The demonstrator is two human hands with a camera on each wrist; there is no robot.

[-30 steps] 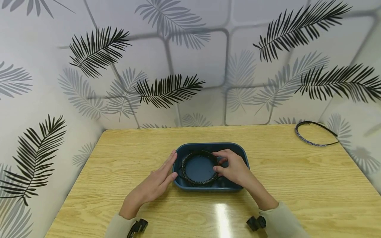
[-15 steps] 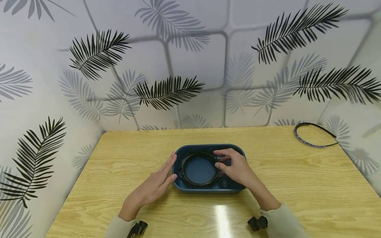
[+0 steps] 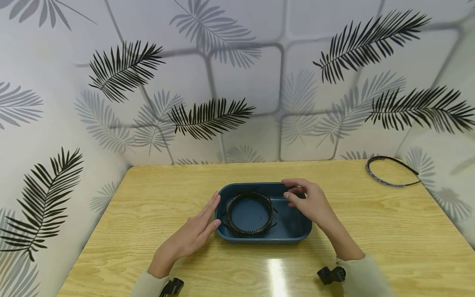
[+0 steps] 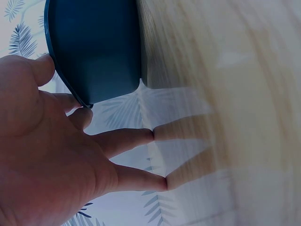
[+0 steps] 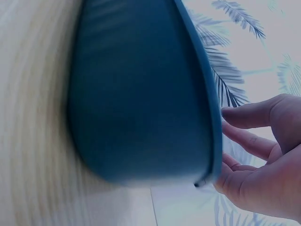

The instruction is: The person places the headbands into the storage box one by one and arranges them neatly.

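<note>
A dark blue oblong bin (image 3: 291, 222) rests on the wooden table. In its left part lie black toothed headbands (image 3: 248, 232), overlapping into a ring, with thin ends sticking out. My left hand (image 3: 191, 235) touches the bin's left end with straight fingers. The left wrist view shows its thumb at the rim, two fingertips on the table. Over the bin's right end is my right hand (image 3: 313, 206), fingers loosely bent and nothing between them. In the right wrist view, the bin's wall (image 5: 141, 94) fills the middle, my right fingers just beyond its rim.
A thin headband (image 3: 387, 181) with blue patterned trim lies at the table's back right corner. Behind the wooden table (image 3: 167, 181) stands a pale backdrop (image 3: 245, 82) with leaf prints. A black device (image 3: 332, 275) is strapped at the right sleeve, a similar one (image 3: 172, 286) at the left.
My right hand has moved from the ring of headbands to the right, over the bin's right end, its fingers apart from them. The left hand keeps its place; the headbands stay in the bin.
</note>
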